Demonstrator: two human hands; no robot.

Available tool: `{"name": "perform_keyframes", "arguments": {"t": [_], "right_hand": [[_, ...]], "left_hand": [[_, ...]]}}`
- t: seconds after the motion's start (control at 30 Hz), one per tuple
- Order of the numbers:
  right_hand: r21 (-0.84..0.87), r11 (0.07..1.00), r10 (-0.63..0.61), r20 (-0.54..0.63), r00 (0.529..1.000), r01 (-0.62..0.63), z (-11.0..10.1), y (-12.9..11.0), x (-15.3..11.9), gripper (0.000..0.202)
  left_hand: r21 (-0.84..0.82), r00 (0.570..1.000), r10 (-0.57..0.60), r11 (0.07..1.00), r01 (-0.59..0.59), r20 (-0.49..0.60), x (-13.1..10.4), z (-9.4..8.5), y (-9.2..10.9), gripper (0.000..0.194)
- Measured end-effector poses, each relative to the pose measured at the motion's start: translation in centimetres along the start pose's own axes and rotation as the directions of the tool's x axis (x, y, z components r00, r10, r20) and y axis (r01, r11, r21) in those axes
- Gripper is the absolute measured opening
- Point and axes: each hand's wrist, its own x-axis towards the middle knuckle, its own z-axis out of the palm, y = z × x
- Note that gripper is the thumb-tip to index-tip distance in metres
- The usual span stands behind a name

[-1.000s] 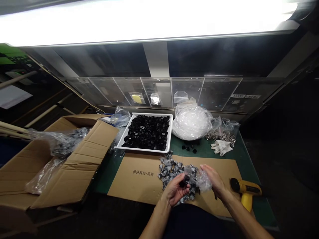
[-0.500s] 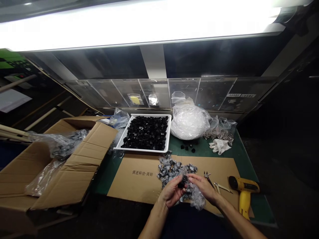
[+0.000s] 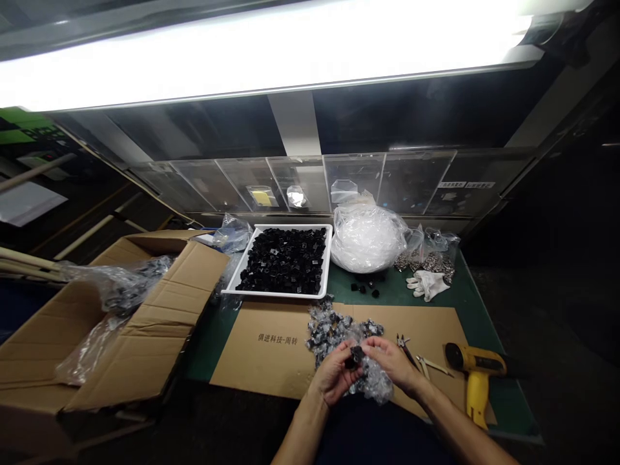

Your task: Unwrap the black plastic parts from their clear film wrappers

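Note:
My left hand (image 3: pixel 334 374) is closed around a small black plastic part (image 3: pixel 356 356), palm turned up, over the front of the cardboard sheet. My right hand (image 3: pixel 390 361) meets it from the right, thumb and fingers pinched together at the part's edge; what lies between those fingertips is too small to make out. Crumpled clear plastic wrap (image 3: pixel 378 382) lies just below the right fingers. Behind and beneath both hands spreads a pile of black parts in clear wrapping (image 3: pixel 329 329), partly hidden by them.
A white tray (image 3: pixel 327 258) holds many bare black parts. Nearby are a stuffed clear bag (image 3: pixel 369 239), bags of metal pieces (image 3: pixel 436 261), a white glove (image 3: pixel 427 284), cutters (image 3: pixel 405 349) and a yellow heat gun (image 3: pixel 477 374). An open carton (image 3: pixel 159 323) stands at left.
The right fingers have shifted slightly left against the black part. The clear wrap beneath them has moved a little left and up. The left hand keeps its hold.

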Motion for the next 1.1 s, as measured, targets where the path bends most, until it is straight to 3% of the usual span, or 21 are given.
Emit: {"name": "perform_keyframes", "arguments": {"t": [0.07,0.13,0.2,0.27,0.4,0.47,0.53,0.63,0.77,0.9,1.1], "right_hand": [[-0.031,0.999,-0.040,-0.024,0.999,0.039,0.0,0.0,0.2,0.036],[-0.083,0.995,-0.059,-0.034,0.998,0.056,-0.2,-0.1,0.3,0.035],[-0.159,0.986,-0.063,-0.031,0.998,0.057,-0.4,-0.6,0.2,0.033],[-0.237,0.969,-0.072,-0.020,0.997,0.065,-0.6,-1.2,0.1,0.031],[-0.376,0.922,-0.112,-0.023,0.993,0.095,-0.9,-2.4,-0.2,0.024],[-0.458,0.884,-0.126,-0.044,0.991,0.092,-0.9,-2.8,-0.3,0.023],[-0.534,0.839,-0.157,-0.057,0.986,0.103,-0.8,-3.3,-0.5,0.021],[-0.623,0.764,-0.247,-0.043,0.968,0.168,-0.4,-4.1,-1.0,0.019],[-0.725,0.654,-0.300,0.013,0.954,0.216,0.2,-4.5,-1.6,0.023],[-0.761,0.618,-0.282,0.019,0.959,0.197,0.5,-4.3,-1.8,0.025],[-0.785,0.597,-0.269,-0.003,0.963,0.165,0.8,-4.3,-1.7,0.021]], "left_hand": [[0.088,0.998,0.045,0.995,-0.040,-0.051,0.3,0.1,0.3,0.033],[0.222,0.972,0.185,0.963,-0.150,-0.146,0.7,0.2,1.2,0.033],[0.381,0.902,0.388,0.876,-0.297,-0.189,0.7,0.5,2.6,0.030],[0.503,0.843,0.523,0.766,-0.400,-0.125,0.4,1.0,4.4,0.029],[0.695,0.868,0.487,0.591,-0.410,0.098,-0.8,2.5,7.0,0.032],[0.760,0.896,0.427,0.539,-0.364,0.126,-0.9,2.8,7.2,0.033],[0.763,0.937,0.338,0.581,-0.284,0.091,-0.6,2.5,6.5,0.038],[0.617,0.985,0.157,0.768,-0.169,0.075,0.3,1.5,4.6,0.043],[0.312,0.984,-0.027,0.950,-0.030,0.176,1.4,0.3,2.0,0.044],[0.085,0.976,-0.097,0.993,0.082,0.194,1.9,-0.6,0.6,0.041],[-0.084,0.978,-0.044,0.995,0.062,0.206,1.8,-1.6,0.1,0.034]]}}
